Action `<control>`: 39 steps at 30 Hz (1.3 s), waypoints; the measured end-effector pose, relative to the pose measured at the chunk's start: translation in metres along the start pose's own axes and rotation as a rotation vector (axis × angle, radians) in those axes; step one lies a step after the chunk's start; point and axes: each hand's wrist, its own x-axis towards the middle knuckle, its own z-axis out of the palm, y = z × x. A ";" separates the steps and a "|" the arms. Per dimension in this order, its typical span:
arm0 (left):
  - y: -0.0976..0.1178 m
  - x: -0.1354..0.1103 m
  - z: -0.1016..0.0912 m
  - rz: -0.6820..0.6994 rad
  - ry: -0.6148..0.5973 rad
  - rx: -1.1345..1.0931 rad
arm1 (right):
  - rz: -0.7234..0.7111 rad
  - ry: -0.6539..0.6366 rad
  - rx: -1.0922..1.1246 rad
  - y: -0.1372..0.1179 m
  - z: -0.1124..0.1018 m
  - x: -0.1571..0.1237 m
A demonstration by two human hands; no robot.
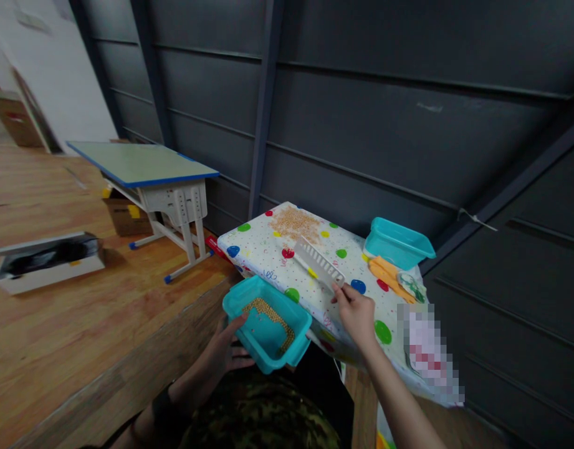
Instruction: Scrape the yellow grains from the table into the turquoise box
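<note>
My left hand (230, 346) grips the near rim of a teal plastic tub (267, 324), holding it below the edge of the table; a strip of small tan beans lies inside it. My right hand (356, 312) is closed on the end of a white slotted scraper (318, 262), whose blade rests on the polka-dot tablecloth (263, 246). A loose pile of the same tan beans (293, 221) lies at the far end of the table, beyond the scraper.
A second teal tub (397, 242) stands at the table's far right, with an orange item (384, 272) beside it. A blue-edged desk (141, 165) stands to the left on the wooden floor, a white box (43, 262) further left. Dark metal wall behind.
</note>
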 end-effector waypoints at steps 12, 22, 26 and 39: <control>0.001 0.004 -0.001 -0.033 0.033 0.011 | -0.016 -0.127 -0.154 -0.001 0.044 0.053; -0.003 0.002 -0.003 -0.021 0.007 0.001 | -0.007 -0.211 -0.207 -0.018 0.062 0.081; -0.003 -0.001 -0.002 -0.001 -0.016 0.003 | -0.017 -0.238 -0.125 -0.016 0.064 0.079; -0.004 -0.005 0.001 -0.012 -0.029 -0.021 | -0.020 -0.227 0.075 0.001 0.052 0.061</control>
